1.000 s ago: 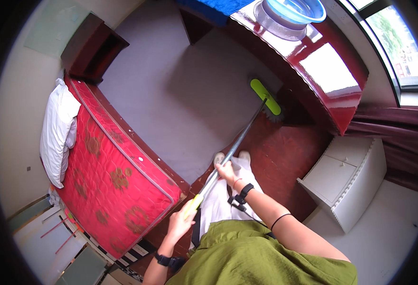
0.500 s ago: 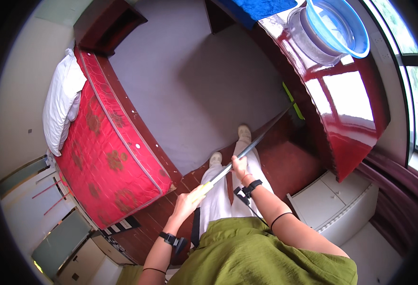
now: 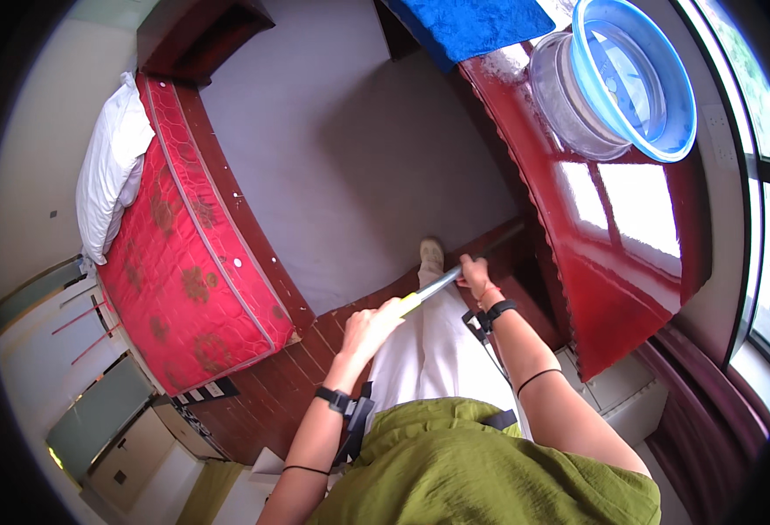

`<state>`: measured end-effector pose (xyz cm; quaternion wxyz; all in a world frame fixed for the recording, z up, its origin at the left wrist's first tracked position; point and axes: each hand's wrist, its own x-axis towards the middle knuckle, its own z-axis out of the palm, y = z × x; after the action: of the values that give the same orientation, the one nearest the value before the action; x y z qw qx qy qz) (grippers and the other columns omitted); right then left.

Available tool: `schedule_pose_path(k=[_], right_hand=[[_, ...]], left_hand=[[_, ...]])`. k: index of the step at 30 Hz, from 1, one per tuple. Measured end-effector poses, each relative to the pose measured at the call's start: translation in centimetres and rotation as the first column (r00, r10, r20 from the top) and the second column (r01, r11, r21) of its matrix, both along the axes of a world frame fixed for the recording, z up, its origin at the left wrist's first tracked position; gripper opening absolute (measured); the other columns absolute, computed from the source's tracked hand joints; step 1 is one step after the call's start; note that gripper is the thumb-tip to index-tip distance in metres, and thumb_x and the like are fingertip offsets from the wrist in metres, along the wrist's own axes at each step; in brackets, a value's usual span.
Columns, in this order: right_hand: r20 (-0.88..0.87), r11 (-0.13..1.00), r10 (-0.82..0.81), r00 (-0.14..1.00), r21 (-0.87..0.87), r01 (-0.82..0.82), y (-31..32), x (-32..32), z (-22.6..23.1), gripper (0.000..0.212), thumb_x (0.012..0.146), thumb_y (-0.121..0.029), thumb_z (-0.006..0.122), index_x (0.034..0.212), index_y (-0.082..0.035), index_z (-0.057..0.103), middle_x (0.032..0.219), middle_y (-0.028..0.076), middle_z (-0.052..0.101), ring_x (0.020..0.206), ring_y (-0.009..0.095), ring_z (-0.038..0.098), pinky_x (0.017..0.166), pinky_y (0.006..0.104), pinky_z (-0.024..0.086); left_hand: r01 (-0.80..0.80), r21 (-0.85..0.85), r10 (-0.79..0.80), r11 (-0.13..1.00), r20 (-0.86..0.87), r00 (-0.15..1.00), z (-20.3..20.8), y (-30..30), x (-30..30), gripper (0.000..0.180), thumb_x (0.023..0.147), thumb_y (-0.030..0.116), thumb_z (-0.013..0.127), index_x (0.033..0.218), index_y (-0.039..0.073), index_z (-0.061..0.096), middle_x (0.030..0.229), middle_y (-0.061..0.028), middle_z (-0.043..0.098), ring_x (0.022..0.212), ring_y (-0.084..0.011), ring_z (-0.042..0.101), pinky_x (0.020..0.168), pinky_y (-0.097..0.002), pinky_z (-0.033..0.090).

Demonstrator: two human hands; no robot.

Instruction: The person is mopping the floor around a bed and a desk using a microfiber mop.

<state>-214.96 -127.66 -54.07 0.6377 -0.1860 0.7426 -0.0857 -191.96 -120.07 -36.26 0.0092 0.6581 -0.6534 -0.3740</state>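
A long-handled mop point(image 3: 438, 286) slants across in front of my legs, its grey pole ending in a yellow-green grip. My left hand point(image 3: 370, 332) is closed round the grip end. Farther along the pole, my right hand point(image 3: 474, 275) is wrapped round it. Beyond that hand the pole runs toward the dark space beside and under the glossy red table point(image 3: 616, 306); the mop's head is hidden there. Both wrists wear black straps with small devices. One pale shoe point(image 3: 432, 254) shows at the edge of the grey floor covering point(image 3: 315, 175).
On the table stand a blue basin point(image 3: 678, 131), a clear tub point(image 3: 555, 109) and a blue cloth point(image 3: 490, 26). A red mattress point(image 3: 175, 280) with a white pillow point(image 3: 109, 184) lies at left. A white cabinet point(image 3: 630, 398) and purple curtain point(image 3: 708, 385) are at right.
Both hands have moved up and to the right with the pole. The mop's bright green head, visible beside the table before, is now out of sight. My view has shifted, showing more tabletop.
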Motion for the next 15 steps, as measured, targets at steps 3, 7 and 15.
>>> schedule_pose_path(k=[3, 7, 15], right_hand=[[0.101, 0.998, 0.01, 0.995, -0.059, -0.004, 2.5, 4.3, 0.7, 0.042, 0.081, -0.031, 0.056, 0.084, 0.01, 0.047, 0.065, 0.014, 0.057, 0.047, 0.02, 0.057, 0.04, 0.0325, 0.051], [0.299, 0.995, 0.095, 0.95, -0.037, -0.088, 6.0, 11.3, 5.6, 0.042, 0.083, -0.035, 0.058, 0.071, 0.005, 0.054, 0.054, 0.009, 0.056, 0.041, 0.015, 0.055, 0.037, 0.028, 0.047], [0.676, 0.879, 0.298, 0.674, 0.081, -0.47, 8.4, 19.5, 13.2, 0.04, 0.083, -0.037, 0.061, 0.084, 0.003, 0.056, 0.07, 0.008, 0.061, 0.054, 0.014, 0.061, 0.042, 0.0248, 0.052]], left_hand=[[-0.088, 0.019, 0.086, 0.996, 0.083, 0.993, 3.3, 1.8, 3.6, 0.038, 0.074, 0.031, 0.069, 0.107, 0.013, 0.061, 0.07, -0.0132, 0.064, 0.063, -0.0281, 0.063, 0.059, -0.0376, 0.051], [-0.258, -0.014, 0.255, 0.966, 0.195, 0.947, 9.6, 6.4, 8.2, 0.037, 0.07, 0.031, 0.072, 0.1, 0.01, 0.064, 0.073, -0.0146, 0.064, 0.065, -0.0293, 0.063, 0.059, -0.0365, 0.05], [-0.6, 0.007, 0.545, 0.8, 0.408, 0.732, 20.2, 13.4, 10.8, 0.034, 0.066, 0.028, 0.075, 0.09, 0.006, 0.067, 0.071, -0.018, 0.062, 0.066, -0.0335, 0.062, 0.06, -0.0366, 0.049]])
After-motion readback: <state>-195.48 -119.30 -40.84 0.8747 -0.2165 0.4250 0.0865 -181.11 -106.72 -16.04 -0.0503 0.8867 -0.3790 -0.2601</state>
